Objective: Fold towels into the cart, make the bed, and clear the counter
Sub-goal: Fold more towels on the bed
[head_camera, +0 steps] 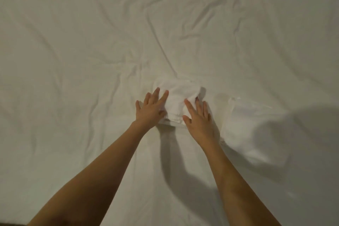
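A small white towel (177, 97), folded into a compact stack, lies on the wrinkled white bed sheet (91, 51) near the middle of the view. My left hand (151, 108) lies flat on the towel's left side with straight, spread fingers. My right hand (199, 116) presses flat on its right side, fingers straight and pointing away from me. Both forearms reach in from the bottom of the frame.
Just right of my right hand lies another flat white towel (251, 124), partly in shadow. The creased sheet fills the whole view. A dark strip (11, 224) shows at the bottom left corner.
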